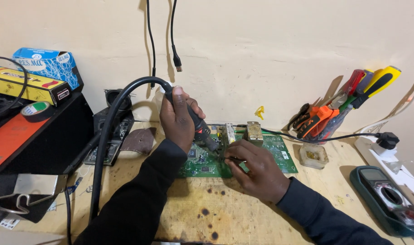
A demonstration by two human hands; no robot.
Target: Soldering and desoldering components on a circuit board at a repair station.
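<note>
Scorched workbench (202, 213), tool-stuffed holder (327, 129) behind circuit board (279, 149).

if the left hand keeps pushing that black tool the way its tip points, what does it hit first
Probably the green circuit board: the left hand angles the black tool down toward it, close beside the right hand; depth is unclear.
</note>
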